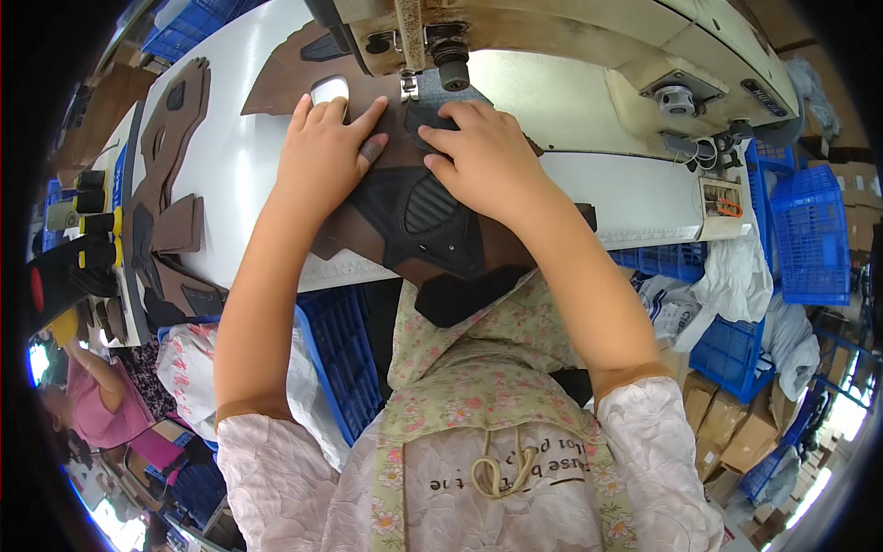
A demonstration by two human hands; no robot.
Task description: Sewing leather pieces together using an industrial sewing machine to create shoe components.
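A brown and black shoe upper piece (418, 216) with a ribbed dark panel lies on the white sewing table (230, 166) under the head of a beige sewing machine (570, 55). My left hand (322, 156) presses flat on the brown leather left of the needle area (409, 87), fingers spread. My right hand (483, 152) presses down on the dark part of the piece just right of the needle, fingers curled over its edge. The presser foot is partly hidden by the machine head.
Stacked brown cut leather pieces (170, 147) lie along the table's left side. Thread spools (87, 221) stand at the far left. Blue plastic crates (809, 230) and cardboard boxes (736, 432) sit at the right. Another person (101, 405) sits at the lower left.
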